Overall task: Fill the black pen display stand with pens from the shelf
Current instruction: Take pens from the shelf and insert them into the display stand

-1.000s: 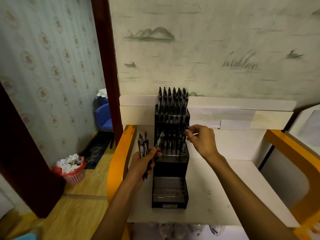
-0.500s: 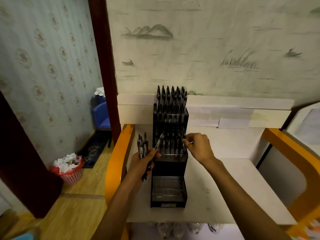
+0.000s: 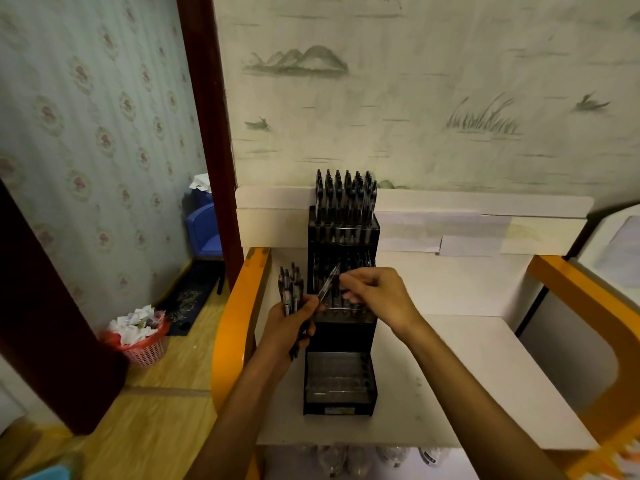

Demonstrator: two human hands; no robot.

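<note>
while the left hand (image 3: 289, 323) grips a bunch of pens (image 3: 291, 285) standing up in its fist, one slanted pen (image 3: 329, 282) sticks out toward the right hand (image 3: 375, 294). the right hand's fingertips (image 3: 344, 278) pinch the top end of that pen. the black pen display stand (image 3: 341, 306) sits on the white shelf (image 3: 485, 358), touching both hands. its top and middle rows are full of pens, and its bottom tray (image 3: 337, 377) looks mostly bare.
</note>
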